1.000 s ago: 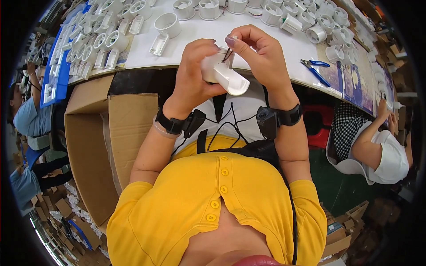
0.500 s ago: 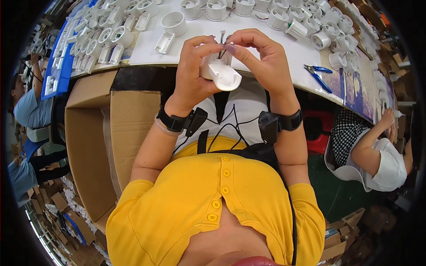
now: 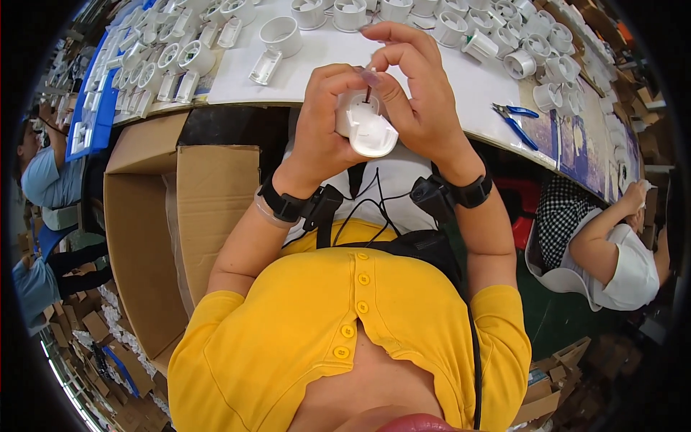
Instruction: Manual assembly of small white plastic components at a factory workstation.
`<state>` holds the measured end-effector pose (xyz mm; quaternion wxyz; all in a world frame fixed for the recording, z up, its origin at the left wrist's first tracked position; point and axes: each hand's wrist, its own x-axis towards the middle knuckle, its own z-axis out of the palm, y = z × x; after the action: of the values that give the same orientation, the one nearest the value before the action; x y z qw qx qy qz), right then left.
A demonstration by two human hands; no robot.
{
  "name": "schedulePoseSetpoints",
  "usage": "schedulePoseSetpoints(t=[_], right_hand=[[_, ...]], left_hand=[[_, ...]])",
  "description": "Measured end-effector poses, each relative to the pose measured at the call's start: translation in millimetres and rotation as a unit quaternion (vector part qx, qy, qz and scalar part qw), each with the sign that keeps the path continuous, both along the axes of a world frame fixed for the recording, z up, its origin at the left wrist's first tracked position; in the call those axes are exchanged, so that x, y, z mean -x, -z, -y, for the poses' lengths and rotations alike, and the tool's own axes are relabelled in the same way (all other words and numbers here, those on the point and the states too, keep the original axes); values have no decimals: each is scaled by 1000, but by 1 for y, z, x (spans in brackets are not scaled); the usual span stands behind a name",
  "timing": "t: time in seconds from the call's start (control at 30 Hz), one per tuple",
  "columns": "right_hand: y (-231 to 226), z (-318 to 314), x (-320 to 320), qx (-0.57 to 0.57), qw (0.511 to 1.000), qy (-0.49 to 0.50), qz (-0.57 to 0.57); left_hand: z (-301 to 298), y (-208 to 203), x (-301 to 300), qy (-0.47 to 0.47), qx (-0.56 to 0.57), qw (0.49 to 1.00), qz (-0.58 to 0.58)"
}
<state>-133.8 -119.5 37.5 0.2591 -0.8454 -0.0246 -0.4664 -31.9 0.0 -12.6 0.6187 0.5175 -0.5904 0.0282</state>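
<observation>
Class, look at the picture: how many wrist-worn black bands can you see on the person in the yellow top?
2. One black wristband sits on the left wrist, below the left hand; the other black wristband sits on the right wrist, below the right hand. Both hands hold a white plastic part. None seem hidden.

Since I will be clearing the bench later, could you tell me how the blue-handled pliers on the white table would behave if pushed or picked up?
The blue-handled pliers lie flat on the table, so they would probably slide, not roll. They look like rigid metal, likely heavy for their size. The handles lie apart, so they may swing when lifted.
</observation>
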Motion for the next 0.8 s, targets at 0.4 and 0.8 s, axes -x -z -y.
schedulePoseSetpoints(t=[0.4,0.8], right_hand=[[29,-5,3,-232,969,-82,-4],[37,-17,-6,-294,954,-53,-30]], left_hand=[[-3,8,-3,0,-18,1000,25],[-7,11,-3,-52,-39,998,5]])
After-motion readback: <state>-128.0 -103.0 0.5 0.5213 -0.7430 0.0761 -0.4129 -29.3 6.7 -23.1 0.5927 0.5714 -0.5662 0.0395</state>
